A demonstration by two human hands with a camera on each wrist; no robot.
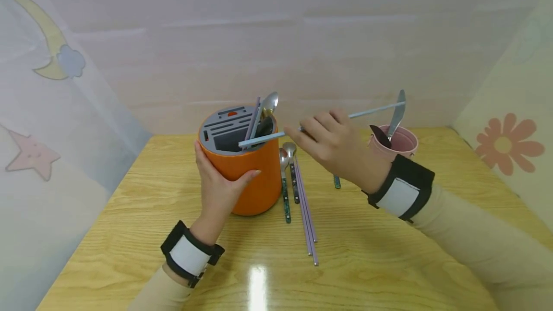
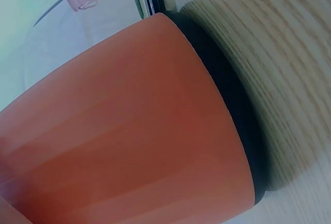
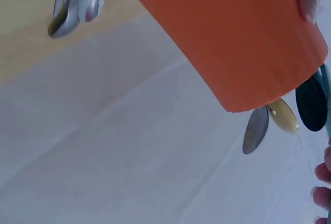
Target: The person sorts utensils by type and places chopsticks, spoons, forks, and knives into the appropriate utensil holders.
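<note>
An orange cutlery holder [image 1: 242, 162] with a grey slotted top stands on the wooden table [image 1: 367, 253]. My left hand [image 1: 218, 181] grips its near side, thumb across the front. The holder fills the left wrist view [image 2: 129, 131] and shows in the right wrist view [image 3: 232, 32]. My right hand [image 1: 332, 143] pinches a light blue chopstick [image 1: 268, 138], held nearly level, its tip over the holder's opening. Spoons and purple chopsticks [image 1: 263, 114] stick out of the holder.
Two spoons [image 1: 287, 176] and purple chopsticks [image 1: 307, 210] lie on the table right of the holder. A pink cup [image 1: 399, 143] with a spoon in it stands at the back right. White walls close in the table on three sides.
</note>
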